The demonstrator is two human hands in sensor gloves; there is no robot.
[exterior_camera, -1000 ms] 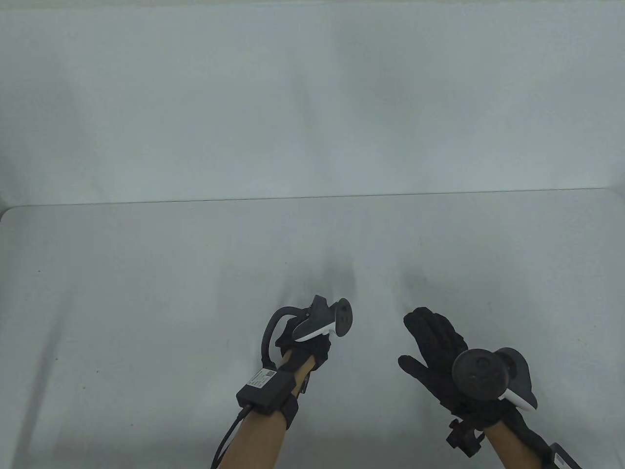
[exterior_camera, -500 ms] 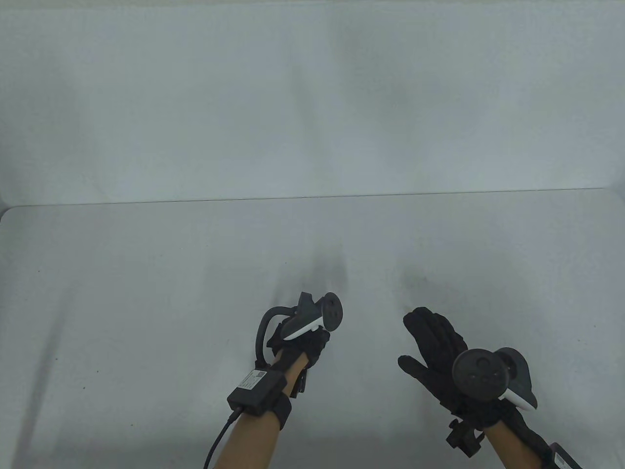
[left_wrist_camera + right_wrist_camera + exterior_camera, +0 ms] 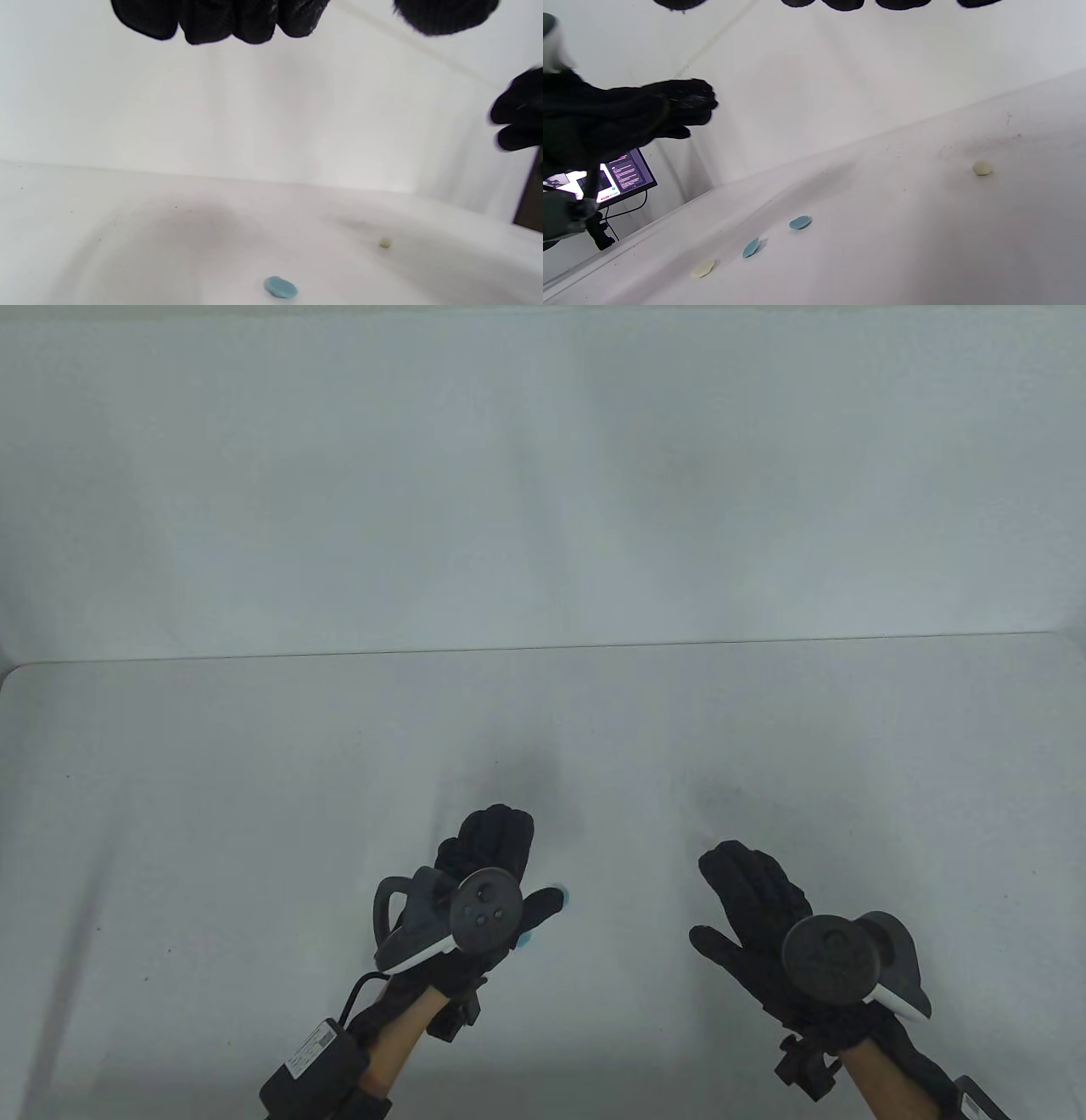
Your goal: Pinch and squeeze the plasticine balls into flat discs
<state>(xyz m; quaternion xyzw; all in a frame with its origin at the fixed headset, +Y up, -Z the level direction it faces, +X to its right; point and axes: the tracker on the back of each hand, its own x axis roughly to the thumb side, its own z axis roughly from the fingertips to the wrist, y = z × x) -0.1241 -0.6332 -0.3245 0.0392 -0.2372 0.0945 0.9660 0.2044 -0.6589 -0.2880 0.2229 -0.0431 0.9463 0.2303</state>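
Observation:
My left hand (image 3: 530,865) hovers palm down, fingers spread, holding nothing. A flat blue disc (image 3: 563,896) peeks out by its thumb, and a second blue bit (image 3: 526,940) shows under its palm. The left wrist view shows a blue disc (image 3: 281,287) on the table below my fingers (image 3: 220,21), and a small cream ball (image 3: 384,243) farther right. My right hand (image 3: 717,899) is open and flat, also holding nothing. The right wrist view shows the cream ball (image 3: 982,168), two blue discs (image 3: 800,222) (image 3: 751,248) and a cream disc (image 3: 703,269) lying apart.
The white table (image 3: 254,814) ends at a white back wall (image 3: 543,475). A lit monitor (image 3: 615,178) stands beyond the table's left side in the right wrist view. Small dark specks dot the tabletop.
My left hand has turned from side-on to palm down, spread its fingers and drawn back to the left. Blue plasticine now shows beside its thumb. The right hand has barely moved.

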